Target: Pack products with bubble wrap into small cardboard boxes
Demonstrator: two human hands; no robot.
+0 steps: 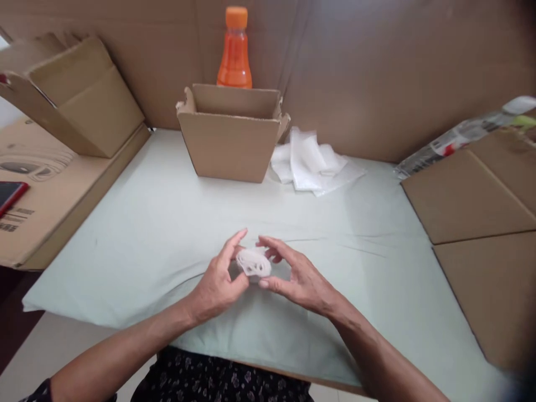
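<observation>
A small white coiled bundle [253, 262], which looks like a wound-up cable, is between my two hands above the cloth. My left hand [221, 279] holds its left side, thumb at the lower front and index finger raised behind. On the right side, my right hand [299, 273] curves around the bundle, with its thumb low in front and fingertips at the back. Parts of the fingers behind the bundle are hidden.
A pale green cloth [138, 223] covers the table. An open cardboard box [230, 145] stands at the back, an orange bottle [235, 56] behind it. White plastic bags [310, 162] lie beside it. More cardboard boxes flank both sides; a phone [12, 195] lies far left.
</observation>
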